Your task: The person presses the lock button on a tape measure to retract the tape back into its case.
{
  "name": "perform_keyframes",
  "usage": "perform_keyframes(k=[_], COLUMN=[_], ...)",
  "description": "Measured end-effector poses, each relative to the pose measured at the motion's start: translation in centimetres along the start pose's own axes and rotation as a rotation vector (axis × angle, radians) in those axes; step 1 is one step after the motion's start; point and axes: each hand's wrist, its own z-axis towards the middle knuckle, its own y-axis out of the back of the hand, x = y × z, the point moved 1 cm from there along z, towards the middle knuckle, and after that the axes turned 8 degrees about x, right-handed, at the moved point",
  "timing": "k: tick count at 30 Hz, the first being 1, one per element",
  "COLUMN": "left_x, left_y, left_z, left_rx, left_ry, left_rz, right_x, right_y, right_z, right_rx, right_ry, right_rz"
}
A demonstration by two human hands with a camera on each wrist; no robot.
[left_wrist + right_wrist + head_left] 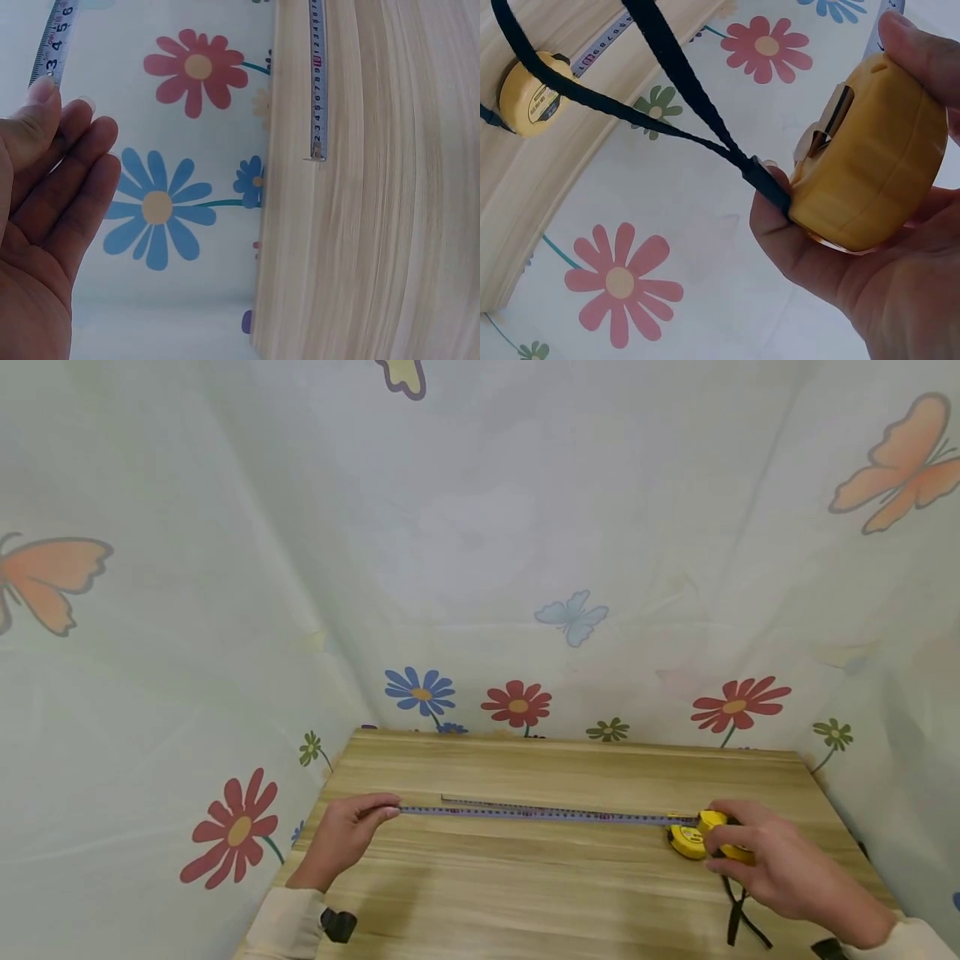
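Note:
A yellow tape measure (pixel 877 161) is gripped in my right hand (pixel 783 862), its black wrist strap (pixel 671 64) hanging off the case. Its blade (pixel 540 813) runs out to the left, stretched almost straight above the table. The blade's free end is pinched between the thumb and fingers of my left hand (pixel 347 837); the fingertips hide the end hook. A second yellow tape measure (pixel 686 842) lies on the table beside my right hand, partly behind the held one in the head view. Its pulled-out blade (pixel 318 90) lies on the wood, hook end toward the left.
The wood-grain table (pixel 525 893) meets a pale cloth backdrop (pixel 480 527) printed with flowers and butterflies at its back and sides. A black strap (pixel 343 925) sits at the left wrist, below the cream sleeve (pixel 288 920).

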Motion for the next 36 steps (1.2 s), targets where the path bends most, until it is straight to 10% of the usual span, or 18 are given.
perform_keyframes(k=[36], left_x=[-0.1], left_y=[0.9], left_z=[0.3], left_rx=[-0.034], left_ry=[0.040], left_rz=[-0.004], right_x=[-0.4], right_y=[1.8], right_z=[0.8], right_rx=[0.209], right_ry=[-0.178], right_rz=[0.116])
